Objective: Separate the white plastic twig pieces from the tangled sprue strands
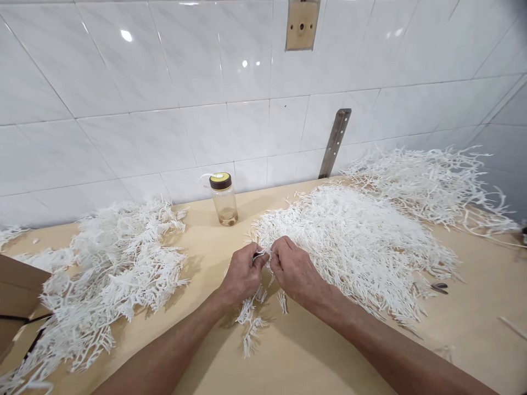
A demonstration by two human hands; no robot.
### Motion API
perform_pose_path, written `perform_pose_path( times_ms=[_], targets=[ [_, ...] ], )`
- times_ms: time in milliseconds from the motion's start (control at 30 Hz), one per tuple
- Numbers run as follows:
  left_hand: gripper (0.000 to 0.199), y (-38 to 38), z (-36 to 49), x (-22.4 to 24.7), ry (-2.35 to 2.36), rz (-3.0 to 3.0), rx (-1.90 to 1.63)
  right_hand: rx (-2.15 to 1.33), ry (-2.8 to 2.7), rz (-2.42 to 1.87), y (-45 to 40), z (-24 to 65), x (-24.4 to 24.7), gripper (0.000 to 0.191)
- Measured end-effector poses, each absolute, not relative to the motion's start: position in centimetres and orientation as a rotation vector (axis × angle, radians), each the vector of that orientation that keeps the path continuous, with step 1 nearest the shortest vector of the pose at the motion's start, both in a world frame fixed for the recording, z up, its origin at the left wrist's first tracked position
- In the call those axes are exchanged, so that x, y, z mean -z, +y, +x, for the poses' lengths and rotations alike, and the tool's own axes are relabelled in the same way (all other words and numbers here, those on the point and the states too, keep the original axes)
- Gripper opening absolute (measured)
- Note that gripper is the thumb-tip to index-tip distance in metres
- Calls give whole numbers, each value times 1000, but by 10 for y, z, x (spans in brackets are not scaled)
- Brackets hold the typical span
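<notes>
Near the middle of the table, my left hand [242, 273] is closed in a pinch on thin white branched strands [259, 254], with a bit of white showing between thumb and forefinger. My right hand [294, 267] almost meets it, fingers curled and pinched at the same strands; its fingertips partly hide what they grip. Small white branched sprigs [251, 326] hang or lie just below my left hand, and one short sprig [282, 302] lies under my right wrist. Directly beyond my right hand spreads a broad heap of short white pieces [349, 241].
At left, a large pile of white branched strands [123, 263] lies beside a cardboard box [20, 291]. A lidded bottle [224, 200] and a metal bracket [335, 142] stand by the tiled wall. Far right are longer white stems [432, 181] and a small dark tool [439, 288].
</notes>
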State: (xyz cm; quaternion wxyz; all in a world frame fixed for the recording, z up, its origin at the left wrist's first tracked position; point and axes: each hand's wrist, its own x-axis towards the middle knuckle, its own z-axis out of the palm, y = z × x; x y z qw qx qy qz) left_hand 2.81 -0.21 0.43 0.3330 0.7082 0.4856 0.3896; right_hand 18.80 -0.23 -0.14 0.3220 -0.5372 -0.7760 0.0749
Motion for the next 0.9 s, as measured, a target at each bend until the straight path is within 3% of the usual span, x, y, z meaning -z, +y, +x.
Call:
perform_pose_path(
  times_ms=[167, 367, 900],
  targets=[
    [26, -7, 29, -9, 1193, 1760, -1090, -466, -1681, -1630, 11, 208, -5, 14],
    [30, 2, 27, -4, 1164, 1549, -1089, -697, -1546, -1464, 10, 214, -4, 25],
    [35, 10, 23, 8, 1096, 1384, -1100, -820, -1497, -1394, 5, 206, 8, 29]
  ],
)
